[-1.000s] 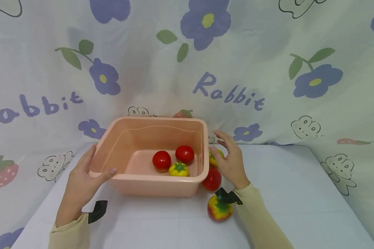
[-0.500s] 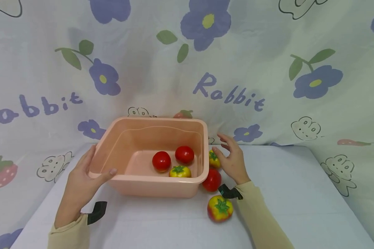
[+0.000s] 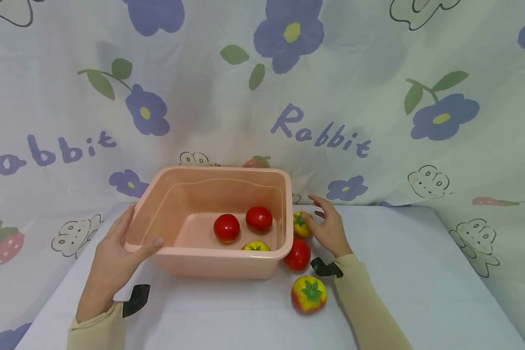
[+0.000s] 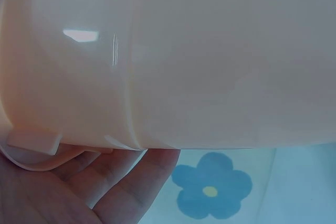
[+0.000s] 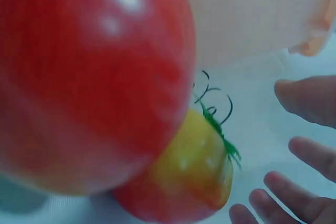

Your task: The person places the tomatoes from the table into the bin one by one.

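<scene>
My left hand [image 3: 118,255] grips the left end of a pink plastic bin [image 3: 218,265], thumb over the front rim, fingers along the outer wall. Inside lie two red tomatoes [image 3: 226,228] and a yellow one [image 3: 256,246], mostly hidden by the front wall. Right of the bin, my right hand [image 3: 330,231] has its fingers spread, thumb close by a yellow-and-red tomato [image 3: 301,226] with a green calyx. In the right wrist view a gap shows between the fingertips and that tomato, and a red tomato [image 5: 89,77] fills the near side.
Another yellow-and-red tomato [image 3: 308,296] sits nearer the front, right of the bin. A white cloth [image 3: 420,282] covers the table. Behind it hangs a patterned curtain [image 3: 358,63], close to the bin's back rim.
My right hand has shifted slightly right and toward me, uncovering more of the yellow-and-red tomato. Inside the bin, the yellow tomato has rolled lower behind the front wall. The left hand stays put.
</scene>
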The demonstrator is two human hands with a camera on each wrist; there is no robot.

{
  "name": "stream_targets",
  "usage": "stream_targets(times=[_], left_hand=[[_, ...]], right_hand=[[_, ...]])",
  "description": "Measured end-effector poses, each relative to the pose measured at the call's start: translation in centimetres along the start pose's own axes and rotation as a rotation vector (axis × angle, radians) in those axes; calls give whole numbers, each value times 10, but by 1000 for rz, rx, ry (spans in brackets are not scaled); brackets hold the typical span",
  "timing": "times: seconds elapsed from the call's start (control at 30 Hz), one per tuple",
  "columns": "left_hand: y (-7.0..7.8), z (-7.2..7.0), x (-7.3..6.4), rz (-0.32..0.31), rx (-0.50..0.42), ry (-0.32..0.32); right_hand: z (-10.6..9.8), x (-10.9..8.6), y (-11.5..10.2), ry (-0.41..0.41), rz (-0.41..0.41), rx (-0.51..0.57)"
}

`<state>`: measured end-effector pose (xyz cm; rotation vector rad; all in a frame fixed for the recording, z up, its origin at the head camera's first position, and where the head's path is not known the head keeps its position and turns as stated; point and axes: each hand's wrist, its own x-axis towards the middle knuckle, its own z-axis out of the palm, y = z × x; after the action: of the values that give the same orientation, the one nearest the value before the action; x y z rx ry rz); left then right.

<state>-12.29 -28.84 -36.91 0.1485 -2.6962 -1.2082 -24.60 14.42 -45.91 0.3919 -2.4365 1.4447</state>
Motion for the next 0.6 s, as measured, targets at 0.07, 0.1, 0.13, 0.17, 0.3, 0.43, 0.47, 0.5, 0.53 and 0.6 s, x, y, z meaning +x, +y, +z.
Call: stream_targets(times=[0.07, 0.1, 0.13, 0.17, 0.3, 0.43, 0.47, 0.5, 0.53, 0.6], left_hand=[[0, 0, 0, 0, 0, 1], [0, 0, -1, -1, 0, 0], [0, 0, -1, -2, 1, 0], [0, 0, -1, -3, 2, 0], [1, 0, -1, -12, 5, 2], [2, 0, -2, -12, 3, 5], [2, 0, -2, -10, -1, 5], [2, 0, -2, -9, -1, 5], [2, 0, -2, -9, -2, 5], [1, 0, -3, -11, -6, 3]], right_hand=[[-1, -1, 2, -12, 5, 6], [-1, -1, 4, -19, 8, 6], [-1, -1, 5, -25, 11, 5], [-1, -1, 6, -31, 19, 5], [-1, -1, 11, -63, 65, 4], [-1, -1, 12, -100, 131, -4], [-1, -1, 12, -108, 148, -8], [0, -1, 13, -118, 167, -13], [0, -1, 13, -127, 184, -15], [1, -1, 14, -149, 217, -24]])
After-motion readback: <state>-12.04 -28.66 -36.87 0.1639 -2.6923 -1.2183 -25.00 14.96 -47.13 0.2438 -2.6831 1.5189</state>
